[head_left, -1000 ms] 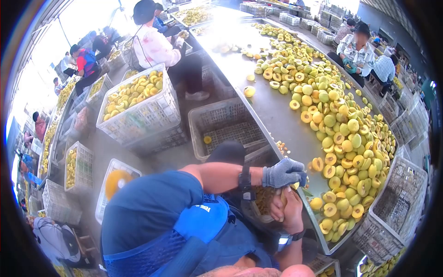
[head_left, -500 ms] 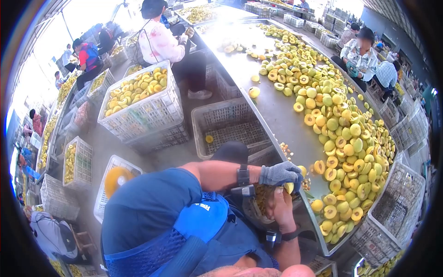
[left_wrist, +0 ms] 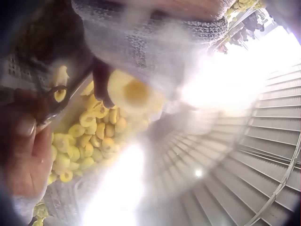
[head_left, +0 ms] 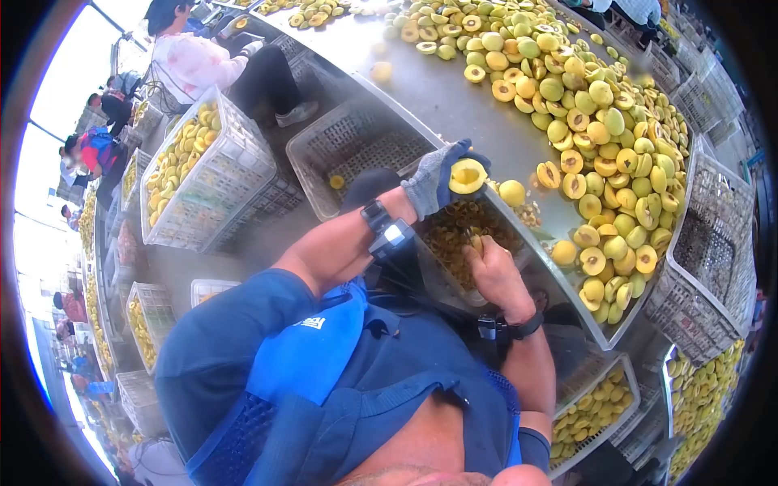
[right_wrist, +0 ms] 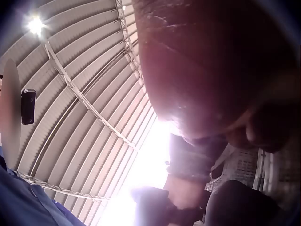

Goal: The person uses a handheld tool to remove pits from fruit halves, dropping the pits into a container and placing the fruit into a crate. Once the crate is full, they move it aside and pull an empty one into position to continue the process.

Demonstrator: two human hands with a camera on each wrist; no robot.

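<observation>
My left hand (head_left: 433,182), in a grey knit glove, holds a yellow peach half (head_left: 468,176) near the metal table's edge. Its cut face with a hollow centre is turned up in the head view. The same peach half (left_wrist: 134,92) shows blurred below the glove in the left wrist view. My bare right hand (head_left: 498,275) is lower, over a crate of peach scraps (head_left: 450,243), and grips a pitting knife (left_wrist: 59,106) with a ring-shaped metal end. A bit of yellow flesh sits in that ring. In the right wrist view the right hand (right_wrist: 207,70) is dark and hides the tool.
Halved peaches (head_left: 600,154) lie heaped on the metal table (head_left: 438,105), with one peach (head_left: 511,192) at its near edge. Crates stand about: a full one (head_left: 207,170) at left, another (head_left: 356,146) beside the table, one (head_left: 713,243) at right. Other people sit working further off.
The hands were together at the table edge and are now apart, the left raised with the peach half's cut face showing, the right lower over the crate. The head view has turned.
</observation>
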